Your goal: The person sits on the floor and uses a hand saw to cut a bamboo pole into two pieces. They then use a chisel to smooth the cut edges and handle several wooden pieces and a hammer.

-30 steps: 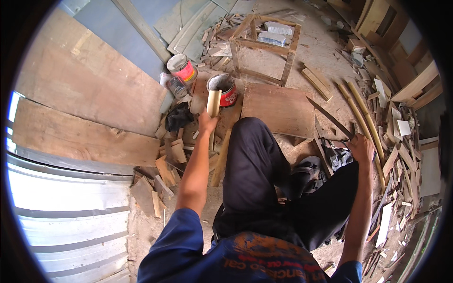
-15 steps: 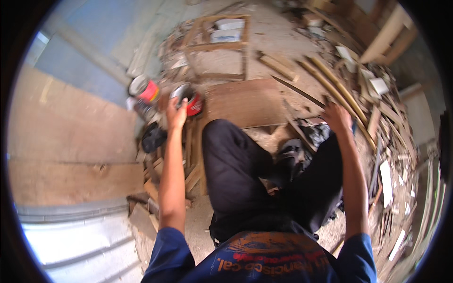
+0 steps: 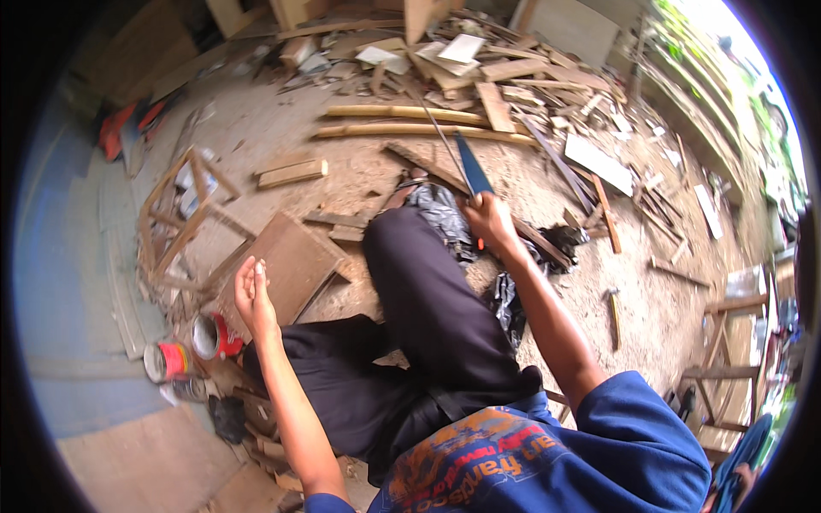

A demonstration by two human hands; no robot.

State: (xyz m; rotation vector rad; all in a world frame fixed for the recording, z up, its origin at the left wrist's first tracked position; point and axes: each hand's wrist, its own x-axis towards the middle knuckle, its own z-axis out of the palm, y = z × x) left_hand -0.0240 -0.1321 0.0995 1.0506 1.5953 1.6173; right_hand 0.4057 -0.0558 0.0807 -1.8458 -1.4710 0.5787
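My right hand (image 3: 492,224) is closed around the handle of a handsaw (image 3: 445,141), whose long thin blade points away from me over the floor. Against the blade is a blue tapered piece (image 3: 475,167); I cannot tell if it belongs to the saw. A bit of orange shows below my fist. My left hand (image 3: 256,299) is raised with fingers stretched and holds nothing. Behind it lies a brown wooden board (image 3: 295,256). Close by stand a red can (image 3: 224,335) with an open top and a red-and-yellow tin (image 3: 167,362).
A wooden frame (image 3: 201,209) stands at the left. Two bamboo poles (image 3: 410,131) and a short wood block (image 3: 292,173) lie ahead. Scrap wood (image 3: 530,77) is piled at the far side. A black plastic bag (image 3: 440,214) lies by my knee, and a hammer (image 3: 614,318) to the right.
The view has turned to the right. My left hand has come away from the red can and is now raised by the board. My right hand still grips the saw, its blade now pointing farther ahead.
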